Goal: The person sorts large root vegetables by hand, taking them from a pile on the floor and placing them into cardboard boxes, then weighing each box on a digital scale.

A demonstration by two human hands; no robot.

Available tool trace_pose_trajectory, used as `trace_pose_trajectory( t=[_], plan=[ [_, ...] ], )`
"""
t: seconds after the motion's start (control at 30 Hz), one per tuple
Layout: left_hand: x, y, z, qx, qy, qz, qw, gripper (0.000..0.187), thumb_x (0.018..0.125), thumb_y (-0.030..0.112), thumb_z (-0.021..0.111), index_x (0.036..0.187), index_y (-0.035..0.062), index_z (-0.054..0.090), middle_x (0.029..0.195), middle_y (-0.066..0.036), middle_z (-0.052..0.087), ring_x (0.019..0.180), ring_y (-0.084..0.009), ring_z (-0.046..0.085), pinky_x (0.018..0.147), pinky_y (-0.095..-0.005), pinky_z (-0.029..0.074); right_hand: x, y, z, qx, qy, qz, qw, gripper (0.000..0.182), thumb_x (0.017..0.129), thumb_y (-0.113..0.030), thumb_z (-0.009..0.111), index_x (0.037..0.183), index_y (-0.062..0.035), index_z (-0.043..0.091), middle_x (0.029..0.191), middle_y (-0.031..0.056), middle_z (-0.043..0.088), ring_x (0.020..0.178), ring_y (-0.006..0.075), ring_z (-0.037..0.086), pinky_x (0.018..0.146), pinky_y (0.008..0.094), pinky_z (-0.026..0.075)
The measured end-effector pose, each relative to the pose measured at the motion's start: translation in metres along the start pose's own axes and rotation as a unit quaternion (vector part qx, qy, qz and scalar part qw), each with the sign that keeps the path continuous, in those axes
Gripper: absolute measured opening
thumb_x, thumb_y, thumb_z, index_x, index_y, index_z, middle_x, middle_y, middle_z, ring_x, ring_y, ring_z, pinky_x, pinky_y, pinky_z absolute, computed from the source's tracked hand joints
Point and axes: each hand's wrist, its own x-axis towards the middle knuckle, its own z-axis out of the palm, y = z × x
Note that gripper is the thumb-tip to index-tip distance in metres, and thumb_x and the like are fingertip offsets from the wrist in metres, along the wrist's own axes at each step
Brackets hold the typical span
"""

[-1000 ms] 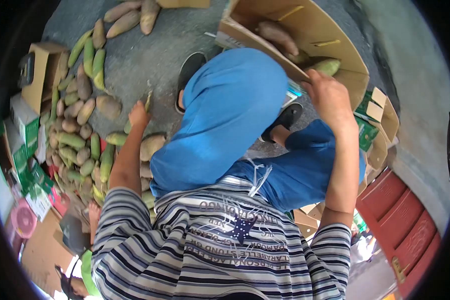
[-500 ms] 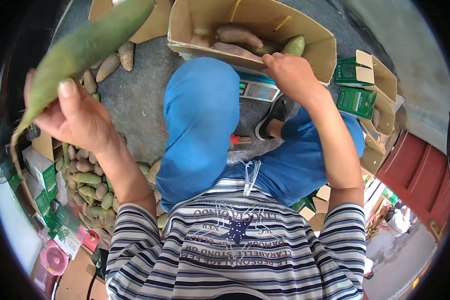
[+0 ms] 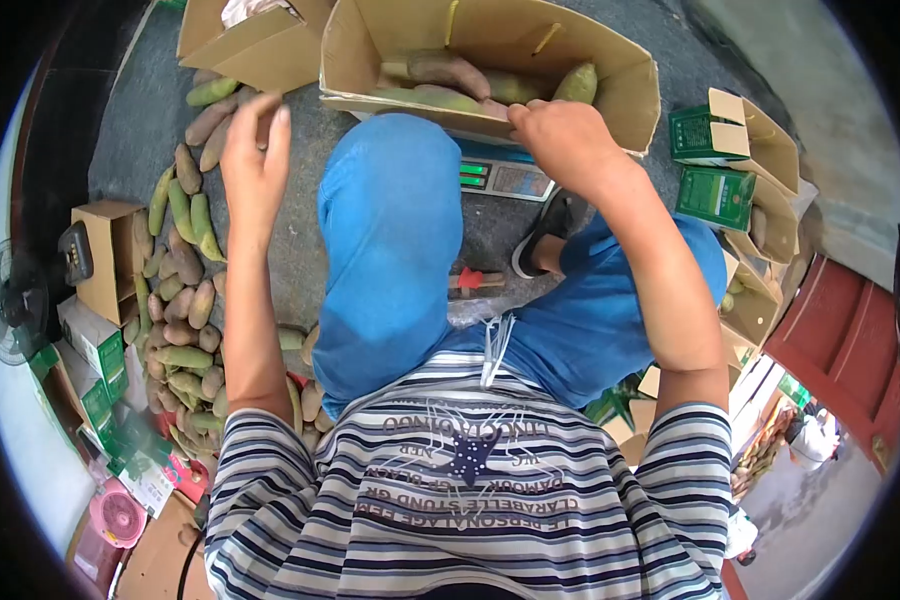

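My left hand (image 3: 255,150) is raised at the upper left, its thumb and fingers apart, beside brown tubers (image 3: 210,120) on the floor. Fingers of my right hand (image 3: 560,145) are curled over the front edge of a long cardboard box (image 3: 635,100). Inside it lie a reddish tuber (image 3: 450,70), a green tuber (image 3: 440,97) along the front, and another green one (image 3: 577,84) at the right. A scale (image 3: 505,178) with lit green displays shows just below the box, partly hidden by the knee.
A second cardboard box (image 3: 260,50) stands at the upper left. Many tubers (image 3: 182,330) are heaped at the left, near a fan (image 3: 15,300) and a pink device (image 3: 117,515). Green cartons (image 3: 715,200) stand at the right. A red-handled tool (image 3: 475,280) lies between the legs.
My left hand has let go of the large green tuber and moved up and right. A green tuber now shows along the box's front. My right hand has shifted slightly left with the box.
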Motion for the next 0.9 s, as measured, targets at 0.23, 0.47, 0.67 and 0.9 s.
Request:
trace_pose_trajectory(
  t=[0.23, 0.47, 0.67, 0.9],
  plan=[
    [-0.187, -0.191, 0.022, 0.300, -0.414, -0.188, 0.839, 0.044, 0.078, 0.025, 0.066, 0.114, 0.0009, 0.055, 0.112, -0.023, 0.058, 0.103, -0.0382, 0.057, 0.088, -0.0443, 0.046, -0.002, -0.005, -0.021, 0.026, -0.021, 0.041, 0.999, 0.027, 0.091, -0.030, 0.052, 0.091, -0.0047, 0.058, 0.084, 0.0134, 0.064, 0.081, 0.0311, 0.063, 0.068, 0.0415, 0.050],
    [-0.338, -0.202, 0.023, 0.189, -0.586, -0.399, 0.679, 0.049, 0.074, 0.028, 0.070, 0.111, -0.0006, 0.054, 0.110, -0.023, 0.059, 0.103, -0.0363, 0.057, 0.088, -0.0438, 0.046, -0.001, 0.006, -0.030, 0.020, 0.066, 0.058, 0.996, 0.035, 0.092, -0.038, 0.048, 0.090, -0.0045, 0.059, 0.084, 0.0144, 0.063, 0.079, 0.0321, 0.064, 0.066, 0.0428, 0.051],
    [-0.368, -0.200, 0.027, 0.142, -0.553, -0.460, 0.679, 0.049, 0.075, 0.028, 0.070, 0.110, -0.0014, 0.054, 0.109, -0.022, 0.059, 0.101, -0.0328, 0.057, 0.087, -0.0414, 0.046, 0.000, 0.005, -0.025, 0.030, 0.051, 0.042, 0.997, 0.035, 0.093, -0.038, 0.047, 0.090, -0.0046, 0.058, 0.085, 0.0143, 0.063, 0.082, 0.0328, 0.062, 0.068, 0.0438, 0.049],
    [-0.354, -0.197, 0.025, 0.118, -0.480, -0.475, 0.728, 0.048, 0.075, 0.027, 0.071, 0.109, -0.0022, 0.053, 0.107, -0.022, 0.059, 0.099, -0.0288, 0.058, 0.085, -0.0386, 0.046, -0.001, 0.005, -0.027, 0.032, 0.019, 0.062, 0.997, 0.035, 0.093, -0.037, 0.048, 0.090, -0.0044, 0.057, 0.085, 0.0147, 0.064, 0.081, 0.0337, 0.062, 0.067, 0.0445, 0.048]
  ],
)
